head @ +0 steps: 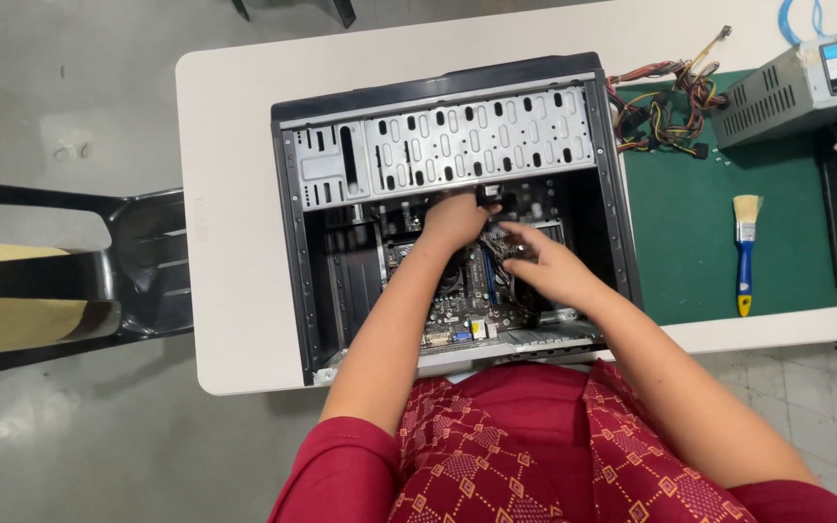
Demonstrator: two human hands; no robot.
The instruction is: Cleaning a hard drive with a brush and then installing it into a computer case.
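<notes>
An open black computer case (293, 242) lies on its side on a white table (234, 194), its motherboard (457, 310) exposed. My left hand (452, 221) reaches deep inside, below the perforated metal drive cage (477, 140), fingers closed on a small black connector (492, 197). My right hand (546, 266) is inside the case too, just right of the left hand, fingers pinching something small over the board; what it grips I cannot tell.
A green mat (690, 232) lies right of the case, with a yellow-and-blue paintbrush (746, 252) on it. A grey power supply (796, 87) and its bundle of coloured cables (666, 107) sit at the back right. A black chair (70, 281) stands left of the table.
</notes>
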